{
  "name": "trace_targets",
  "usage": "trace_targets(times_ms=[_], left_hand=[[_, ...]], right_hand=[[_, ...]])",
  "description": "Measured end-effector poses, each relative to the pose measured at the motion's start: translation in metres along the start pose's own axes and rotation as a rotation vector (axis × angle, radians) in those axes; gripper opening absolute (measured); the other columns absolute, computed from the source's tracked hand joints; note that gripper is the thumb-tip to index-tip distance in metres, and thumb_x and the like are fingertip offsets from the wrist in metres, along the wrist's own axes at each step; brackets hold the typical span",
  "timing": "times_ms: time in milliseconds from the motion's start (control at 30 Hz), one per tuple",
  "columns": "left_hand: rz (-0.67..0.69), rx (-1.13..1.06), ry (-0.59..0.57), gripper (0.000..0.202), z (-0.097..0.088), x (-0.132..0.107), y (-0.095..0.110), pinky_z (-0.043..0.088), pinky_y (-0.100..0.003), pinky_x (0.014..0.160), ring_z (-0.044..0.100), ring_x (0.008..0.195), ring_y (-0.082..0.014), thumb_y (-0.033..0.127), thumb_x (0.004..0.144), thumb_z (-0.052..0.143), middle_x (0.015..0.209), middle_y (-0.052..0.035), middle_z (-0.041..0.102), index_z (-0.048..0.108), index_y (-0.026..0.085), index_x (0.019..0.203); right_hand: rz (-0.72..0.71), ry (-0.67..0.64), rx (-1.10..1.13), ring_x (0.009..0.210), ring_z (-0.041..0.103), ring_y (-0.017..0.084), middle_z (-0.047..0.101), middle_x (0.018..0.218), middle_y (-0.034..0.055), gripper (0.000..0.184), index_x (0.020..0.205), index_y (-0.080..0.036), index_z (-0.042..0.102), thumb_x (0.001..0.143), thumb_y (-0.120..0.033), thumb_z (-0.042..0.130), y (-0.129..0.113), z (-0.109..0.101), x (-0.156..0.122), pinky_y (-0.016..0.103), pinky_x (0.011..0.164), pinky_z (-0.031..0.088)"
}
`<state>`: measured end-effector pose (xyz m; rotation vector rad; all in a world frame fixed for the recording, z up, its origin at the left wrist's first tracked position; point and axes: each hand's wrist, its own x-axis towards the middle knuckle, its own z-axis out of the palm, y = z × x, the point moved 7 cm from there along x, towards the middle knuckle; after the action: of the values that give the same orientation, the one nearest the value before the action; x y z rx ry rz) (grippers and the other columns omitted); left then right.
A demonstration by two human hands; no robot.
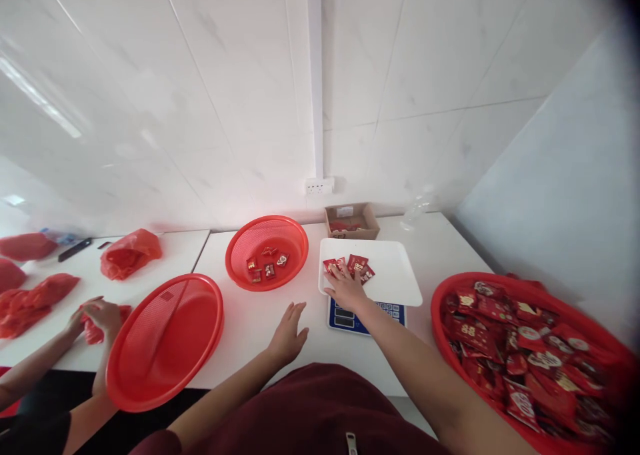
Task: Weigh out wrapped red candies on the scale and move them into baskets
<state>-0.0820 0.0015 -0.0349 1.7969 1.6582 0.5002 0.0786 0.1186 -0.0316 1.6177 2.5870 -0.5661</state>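
My right hand [349,288] rests with fingers spread over several small red packets [358,263] on the left part of a white scale tray [393,275]. Some of the packets are partly hidden under its fingers. Below the tray, the blue keypad of the scale [390,311] shows on both sides of my wrist. My left hand [289,333] hovers left of the scale, fingers stretched out, holding nothing. Beyond it, a red mesh basket [234,271] has several red packets on its bottom.
A large red basket [440,301] heaped with red packets stands at the right. An empty red basket [165,348] sits at the left. Behind the scale is a cardboard box [369,223]. A co-worker's hands [103,313] handle a red bag beside other red bags [131,251].
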Motion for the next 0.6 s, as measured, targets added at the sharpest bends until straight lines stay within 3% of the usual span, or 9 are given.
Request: trace_targets(times_ms=[100,200,300,367,467,500,533,600], left_hand=[[-0.005,0.010,0.011,0.059,-0.004,-0.001,-0.001,0.027,-0.048,0.114,0.026,0.140,-0.0256,0.015,0.079,0.050,0.143,-0.0079,0.043,0.039,0.021,0.137],[-0.020,0.034,-0.008,0.058,-0.005,-0.005,-0.005,0.027,-0.049,0.114,0.026,0.140,-0.0259,0.016,0.081,0.049,0.144,-0.0074,0.043,0.038,0.021,0.138],[-0.034,0.048,-0.016,0.057,-0.005,-0.008,-0.010,0.027,-0.048,0.114,0.026,0.140,-0.0256,0.016,0.081,0.048,0.143,-0.0078,0.043,0.038,0.020,0.137],[-0.038,0.054,-0.020,0.056,-0.004,-0.008,-0.013,0.027,-0.047,0.114,0.027,0.139,-0.0249,0.015,0.082,0.047,0.142,-0.0071,0.045,0.039,0.020,0.136],[-0.027,0.056,-0.040,0.055,0.002,-0.006,-0.014,0.028,-0.047,0.114,0.030,0.138,-0.0240,0.014,0.081,0.047,0.140,-0.0057,0.047,0.040,0.022,0.135],[-0.018,0.057,-0.048,0.054,0.005,-0.004,-0.013,0.029,-0.047,0.113,0.031,0.138,-0.0238,0.014,0.081,0.047,0.139,-0.0056,0.047,0.041,0.022,0.135],[-0.006,0.058,-0.056,0.054,0.008,-0.002,-0.011,0.029,-0.047,0.113,0.031,0.137,-0.0238,0.014,0.081,0.048,0.139,-0.0058,0.048,0.041,0.022,0.134],[0.016,0.064,-0.071,0.053,0.012,0.003,-0.006,0.030,-0.047,0.113,0.032,0.137,-0.0240,0.014,0.081,0.048,0.139,-0.0070,0.048,0.043,0.021,0.133]], right_hand=[[0.025,-0.021,0.001,0.143,0.009,0.032,0.030,0.153,0.0061,0.054,0.140,-0.026,0.037,0.090,-0.043,0.030,0.008,-0.002,0.002,0.068,0.107,0.007],[0.051,0.124,0.053,0.142,0.016,0.031,0.038,0.149,0.0081,0.053,0.136,-0.023,0.044,0.090,-0.044,0.030,0.036,-0.015,-0.017,0.061,0.109,0.016],[0.180,0.403,0.186,0.135,0.031,0.027,0.045,0.142,0.0118,0.051,0.130,-0.018,0.050,0.089,-0.041,0.030,0.095,-0.034,-0.060,0.047,0.107,0.030],[0.380,0.521,0.235,0.128,0.042,0.024,0.051,0.135,0.0146,0.051,0.129,-0.014,0.049,0.088,-0.039,0.030,0.150,-0.036,-0.101,0.041,0.106,0.033],[0.626,0.463,0.236,0.115,0.052,0.031,0.058,0.122,0.0258,0.054,0.122,-0.002,0.053,0.086,-0.037,0.031,0.216,-0.014,-0.161,0.041,0.101,0.037],[0.718,0.359,0.229,0.114,0.054,0.032,0.059,0.120,0.0261,0.053,0.121,-0.002,0.054,0.085,-0.036,0.032,0.232,0.002,-0.178,0.041,0.098,0.039],[0.766,0.262,0.213,0.115,0.053,0.033,0.058,0.121,0.0263,0.053,0.120,-0.001,0.054,0.084,-0.035,0.036,0.242,0.017,-0.191,0.041,0.098,0.040],[0.793,0.190,0.159,0.123,0.048,0.034,0.052,0.130,0.0257,0.055,0.125,-0.002,0.051,0.079,-0.032,0.043,0.248,0.039,-0.209,0.042,0.099,0.040]])
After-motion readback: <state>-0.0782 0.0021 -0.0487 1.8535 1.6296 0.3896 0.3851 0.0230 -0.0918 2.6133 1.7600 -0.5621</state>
